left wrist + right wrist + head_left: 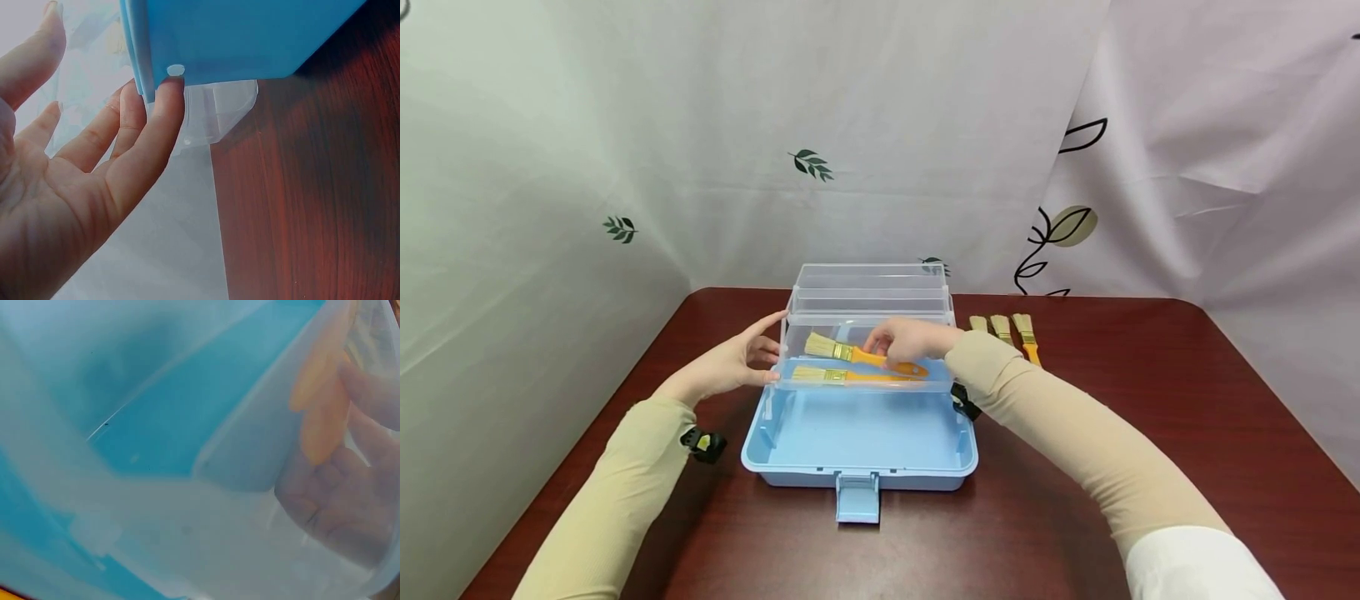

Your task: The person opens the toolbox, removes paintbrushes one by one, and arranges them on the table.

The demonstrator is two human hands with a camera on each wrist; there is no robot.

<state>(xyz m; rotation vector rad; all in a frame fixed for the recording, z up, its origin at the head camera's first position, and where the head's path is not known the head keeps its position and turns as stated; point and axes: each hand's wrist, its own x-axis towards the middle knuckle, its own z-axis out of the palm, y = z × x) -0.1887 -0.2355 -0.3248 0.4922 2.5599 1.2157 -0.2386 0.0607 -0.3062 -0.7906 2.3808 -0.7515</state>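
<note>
A blue toolbox (pixel 861 437) stands unfolded, a clear tray (pixel 872 387) raised over its back part. In this tray a paintbrush (pixel 829 347) with pale bristles lies slanted, its orange handle pinched by my right hand (pixel 912 340). A second paintbrush (pixel 820 375) lies in front of it along the tray. Through the clear plastic, the right wrist view shows the right hand (pixel 337 506) by two orange handles. My left hand (pixel 730 362) is at the tray's left end, fingers spread. One fingertip touches the blue wall near a white pivot (pixel 176 70) in the left wrist view.
More clear tiers (pixel 871 282) rise at the toolbox's back. Several more paintbrushes (pixel 1027 333) lie on the dark red table (pixel 1150 400) at the right, partly behind my right arm. A blue latch (pixel 857 500) hangs at the toolbox's front. Patterned cloth (pixel 872 167) hangs behind.
</note>
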